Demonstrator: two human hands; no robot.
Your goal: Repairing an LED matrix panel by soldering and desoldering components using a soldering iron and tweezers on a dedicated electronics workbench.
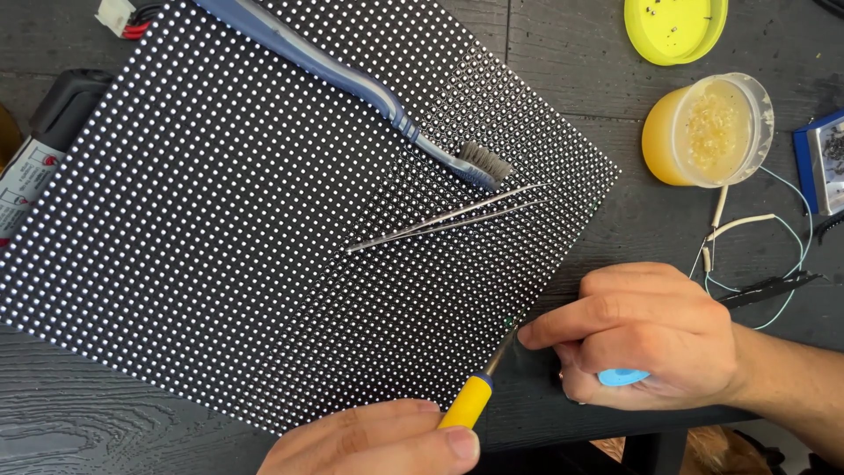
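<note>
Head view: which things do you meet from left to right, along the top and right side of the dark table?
White connector → toothbrush → tweezers → yellow lid → yellow jar → blue-edged box.

A blue toothbrush (352, 84) and metal tweezers (444, 220) lie on the dotted panel. A yellow lid (675, 28), an open jar (708, 130) and thin wires (756, 255) sit on the dark table (571, 53).

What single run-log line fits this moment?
left hand: holds yellow-handled tool | tip: panel edge | right hand: grips blue item | tweezers, toothbrush: on panel
</note>
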